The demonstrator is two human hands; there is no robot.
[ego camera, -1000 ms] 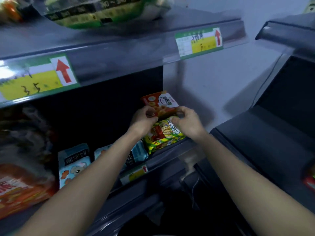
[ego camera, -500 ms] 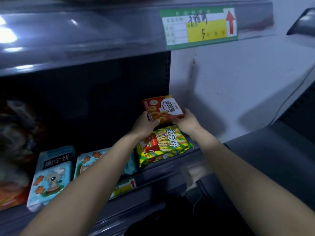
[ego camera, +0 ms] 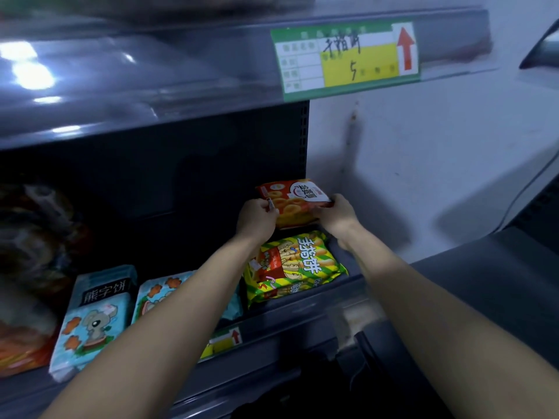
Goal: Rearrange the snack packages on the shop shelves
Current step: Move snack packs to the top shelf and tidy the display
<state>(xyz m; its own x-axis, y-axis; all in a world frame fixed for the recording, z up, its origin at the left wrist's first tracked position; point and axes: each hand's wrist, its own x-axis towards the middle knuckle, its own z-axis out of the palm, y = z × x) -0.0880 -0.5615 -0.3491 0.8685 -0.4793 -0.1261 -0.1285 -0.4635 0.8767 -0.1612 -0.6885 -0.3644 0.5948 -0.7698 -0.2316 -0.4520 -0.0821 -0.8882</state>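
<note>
An orange snack packet with a white label stands at the back right of the shelf. My left hand grips its left edge and my right hand grips its right edge. In front of it lies a green and yellow striped packet. Two pale blue packets with a cartoon animal lie further left; my left forearm covers part of the second one.
The upper shelf edge carries a green and yellow price tag with a red arrow. Blurred orange and dark bags fill the far left. A white wall stands right of the shelf, and a dark counter lies lower right.
The view has shifted closer and to the right. Both hands have pushed the orange packet further back on the shelf, behind the striped packet.
</note>
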